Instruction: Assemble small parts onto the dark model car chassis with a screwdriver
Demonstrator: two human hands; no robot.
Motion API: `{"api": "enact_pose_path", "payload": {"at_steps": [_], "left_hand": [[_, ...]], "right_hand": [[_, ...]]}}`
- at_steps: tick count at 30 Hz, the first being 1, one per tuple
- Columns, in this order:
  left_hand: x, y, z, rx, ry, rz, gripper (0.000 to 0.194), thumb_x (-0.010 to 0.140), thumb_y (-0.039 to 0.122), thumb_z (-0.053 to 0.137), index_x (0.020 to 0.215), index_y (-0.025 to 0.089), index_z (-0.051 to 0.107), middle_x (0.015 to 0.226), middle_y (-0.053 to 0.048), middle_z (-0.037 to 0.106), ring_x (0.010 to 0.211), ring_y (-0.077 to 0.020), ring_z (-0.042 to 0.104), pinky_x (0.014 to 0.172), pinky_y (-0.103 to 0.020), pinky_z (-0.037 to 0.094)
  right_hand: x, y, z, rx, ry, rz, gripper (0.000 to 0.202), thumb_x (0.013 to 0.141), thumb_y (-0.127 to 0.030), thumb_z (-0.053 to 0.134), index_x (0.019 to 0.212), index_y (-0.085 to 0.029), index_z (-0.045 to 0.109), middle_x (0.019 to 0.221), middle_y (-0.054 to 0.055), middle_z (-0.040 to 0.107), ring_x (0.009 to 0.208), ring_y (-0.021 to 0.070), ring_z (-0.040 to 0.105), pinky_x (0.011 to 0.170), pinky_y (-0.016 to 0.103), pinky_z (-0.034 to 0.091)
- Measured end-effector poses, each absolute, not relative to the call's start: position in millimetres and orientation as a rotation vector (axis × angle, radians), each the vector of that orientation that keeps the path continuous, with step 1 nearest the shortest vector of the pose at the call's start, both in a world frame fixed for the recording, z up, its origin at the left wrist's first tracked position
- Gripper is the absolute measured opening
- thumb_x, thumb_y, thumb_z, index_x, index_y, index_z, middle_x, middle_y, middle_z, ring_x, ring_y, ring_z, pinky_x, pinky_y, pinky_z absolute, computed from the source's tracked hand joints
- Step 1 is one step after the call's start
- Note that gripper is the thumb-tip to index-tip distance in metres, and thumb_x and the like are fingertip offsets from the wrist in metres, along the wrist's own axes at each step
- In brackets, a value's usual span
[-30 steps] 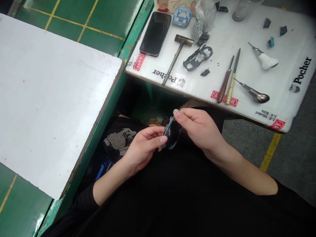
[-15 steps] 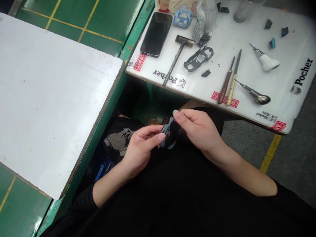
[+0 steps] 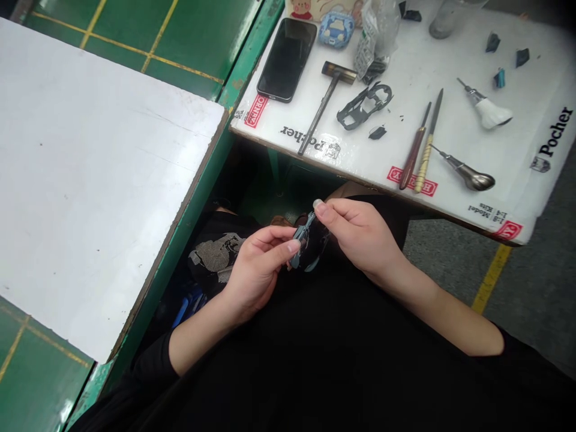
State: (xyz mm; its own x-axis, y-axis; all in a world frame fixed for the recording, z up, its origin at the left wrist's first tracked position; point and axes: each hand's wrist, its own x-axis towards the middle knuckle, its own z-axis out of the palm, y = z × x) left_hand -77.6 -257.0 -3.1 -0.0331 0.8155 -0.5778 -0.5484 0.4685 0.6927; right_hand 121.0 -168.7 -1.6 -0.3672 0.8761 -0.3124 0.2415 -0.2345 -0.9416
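Holding a small dark model part (image 3: pixel 310 246) over the lap, left hand (image 3: pixel 258 270) and right hand (image 3: pixel 360 237) both pinched shut on it, below the white table (image 3: pixel 450 150) edge with phone (image 3: pixel 287 59), hammer (image 3: pixel 326 102).

The small dark part (image 3: pixel 310 246) is mostly covered by fingers, so its shape cannot be told. The picture card (image 3: pixel 315 9) and clear cup (image 3: pixel 445 15) are cut off by the top edge.
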Motion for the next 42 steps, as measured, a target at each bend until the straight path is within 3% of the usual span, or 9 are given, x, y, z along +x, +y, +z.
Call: {"api": "enact_pose_path", "payload": {"at_steps": [13,26,30,33,36,42], "left_hand": [[-78.0,-260.4,0.2,0.347,1.221,1.18,0.032,0.083,0.034,0.111,0.107,0.021,0.095,0.095,-0.004,0.085,0.075,-0.0113,0.066,0.069,-0.024,0.056],[-80.0,-259.0,-2.6,0.32,1.17,1.176,0.034,0.083,0.03,0.111,0.109,0.018,0.094,0.098,-0.006,0.085,0.077,-0.0119,0.07,0.068,-0.022,0.059],[-81.6,-257.1,-5.9,0.24,1.047,1.095,0.038,0.093,0.042,0.105,0.118,0.017,0.09,0.101,-0.007,0.083,0.077,-0.0141,0.072,0.066,-0.024,0.061],[-82.0,-256.3,-8.2,0.188,1.012,1.081,0.036,0.091,0.035,0.106,0.115,0.017,0.088,0.096,-0.005,0.082,0.074,-0.0135,0.073,0.067,-0.024,0.062],[-82.2,-255.5,-8.8,0.175,0.99,1.086,0.038,0.087,0.028,0.108,0.116,0.016,0.086,0.091,-0.003,0.081,0.07,-0.0127,0.074,0.066,-0.023,0.062],[-82.0,-253.9,-8.8,0.134,0.937,1.062,0.036,0.091,0.036,0.104,0.112,0.013,0.086,0.086,-0.004,0.078,0.066,-0.0144,0.073,0.06,-0.024,0.062]], "right_hand": [[116.6,-167.4,-3.7,-1.373,-1.56,1.613,0.078,0.102,-0.097,0.073,0.083,-0.022,0.079,0.082,0.005,0.073,0.075,0.0216,0.063,0.068,0.036,0.045],[114.0,-167.8,-3.4,-1.348,-1.536,1.597,0.078,0.104,-0.093,0.075,0.075,-0.021,0.069,0.074,0.002,0.06,0.071,0.0177,0.052,0.066,0.035,0.04],[114.2,-168.9,-4.3,-1.316,-1.511,1.618,0.074,0.107,-0.089,0.076,0.077,-0.021,0.073,0.077,0.003,0.069,0.072,0.0181,0.059,0.069,0.034,0.045],[114.3,-170.1,-6.0,-1.316,-1.505,1.666,0.074,0.106,-0.09,0.076,0.079,-0.021,0.076,0.079,0.005,0.073,0.073,0.0199,0.064,0.069,0.035,0.048],[114.7,-171.3,-8.3,-1.302,-1.484,1.695,0.074,0.104,-0.092,0.077,0.081,-0.022,0.076,0.079,0.005,0.072,0.072,0.0215,0.065,0.067,0.036,0.05],[115.3,-172.0,-11.0,-1.264,-1.457,1.704,0.075,0.104,-0.093,0.074,0.08,-0.023,0.075,0.074,0.005,0.067,0.07,0.022,0.063,0.066,0.036,0.052]]}}
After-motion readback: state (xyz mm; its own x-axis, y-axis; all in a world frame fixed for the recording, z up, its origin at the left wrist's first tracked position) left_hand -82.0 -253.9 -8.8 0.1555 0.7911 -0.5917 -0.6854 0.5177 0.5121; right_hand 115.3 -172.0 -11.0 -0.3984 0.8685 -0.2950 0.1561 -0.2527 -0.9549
